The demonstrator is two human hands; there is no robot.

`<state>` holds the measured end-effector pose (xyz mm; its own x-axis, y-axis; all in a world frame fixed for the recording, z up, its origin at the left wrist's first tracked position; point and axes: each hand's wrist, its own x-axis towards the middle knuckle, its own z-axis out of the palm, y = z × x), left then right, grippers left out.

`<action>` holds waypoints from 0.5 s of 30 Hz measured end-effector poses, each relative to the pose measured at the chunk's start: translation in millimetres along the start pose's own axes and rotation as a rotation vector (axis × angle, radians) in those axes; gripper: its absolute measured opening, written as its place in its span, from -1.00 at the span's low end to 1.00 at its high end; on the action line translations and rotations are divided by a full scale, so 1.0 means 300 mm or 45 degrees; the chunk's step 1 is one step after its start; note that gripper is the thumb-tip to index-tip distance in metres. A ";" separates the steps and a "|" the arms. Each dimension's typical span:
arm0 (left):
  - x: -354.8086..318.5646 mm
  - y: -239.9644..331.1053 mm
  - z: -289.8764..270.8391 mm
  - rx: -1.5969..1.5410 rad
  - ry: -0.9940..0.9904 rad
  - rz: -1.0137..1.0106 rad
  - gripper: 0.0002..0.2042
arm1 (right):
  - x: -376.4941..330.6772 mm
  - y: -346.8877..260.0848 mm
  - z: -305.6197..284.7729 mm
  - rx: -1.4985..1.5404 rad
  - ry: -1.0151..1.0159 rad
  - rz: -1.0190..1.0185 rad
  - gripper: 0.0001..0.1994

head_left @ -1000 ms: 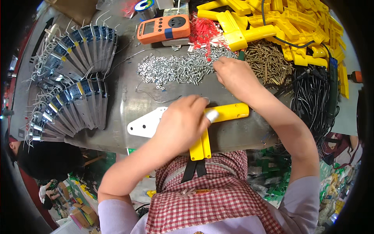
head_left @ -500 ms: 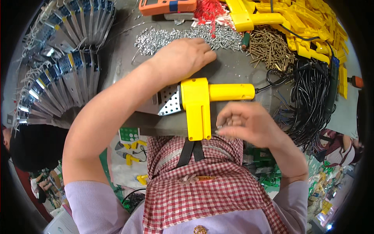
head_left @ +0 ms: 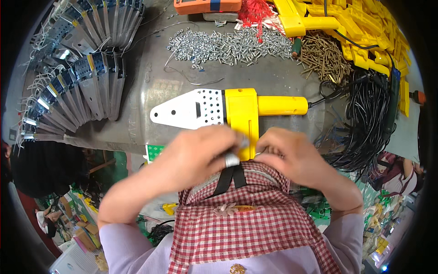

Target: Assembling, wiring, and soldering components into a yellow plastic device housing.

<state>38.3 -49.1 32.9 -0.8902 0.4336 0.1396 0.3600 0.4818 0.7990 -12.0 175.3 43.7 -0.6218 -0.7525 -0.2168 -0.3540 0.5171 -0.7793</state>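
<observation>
L hand (head_left: 200,150): blurred, fingers curled at lower L side of yellow housing (head_left: 242,107); can't tell if gripping. R hand (head_left: 288,148): fingertips bunched by its lower R edge; contents, if any, hidden. Yellow housing's on counter (head_left: 255,76), near edge, w/ white perforated plate (head_left: 182,108) to L, yellow handle (head_left: 282,105) to R. Nuts (head_left: 191,45) & silver screws (head_left: 253,45) beyond. Step: prob. two-handed work at housing's lower end; next move calls for steady support, careful fingertip alignment.
</observation>
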 end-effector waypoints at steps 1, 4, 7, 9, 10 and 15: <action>-0.036 -0.004 0.026 0.001 -0.026 -0.012 -0.65 | 0.004 -0.003 -0.022 0.085 0.040 0.046 -0.83; -0.061 0.012 0.051 0.001 0.022 -0.054 -0.63 | 0.060 0.032 -0.076 0.040 0.159 -0.080 -0.82; -0.062 0.028 0.068 0.134 0.040 -0.025 -0.62 | 0.175 0.080 -0.125 -0.121 0.322 -0.324 -0.82; -0.064 0.019 0.091 0.251 0.042 0.030 -0.61 | 0.249 0.107 -0.123 -0.150 0.398 -0.406 -0.82; -0.062 0.010 0.106 0.360 0.122 0.239 -0.60 | 0.271 0.115 -0.116 -0.096 0.392 -0.391 -0.81; -0.039 -0.031 0.130 0.565 0.391 0.445 -0.58 | 0.301 0.072 -0.111 -0.244 0.274 -0.368 -0.79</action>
<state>56.2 -28.8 1.1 -0.7152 0.4157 0.5619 0.6660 0.6493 0.3672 -98.9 132.0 26.9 -0.6027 -0.7858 0.1387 -0.6466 0.3791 -0.6619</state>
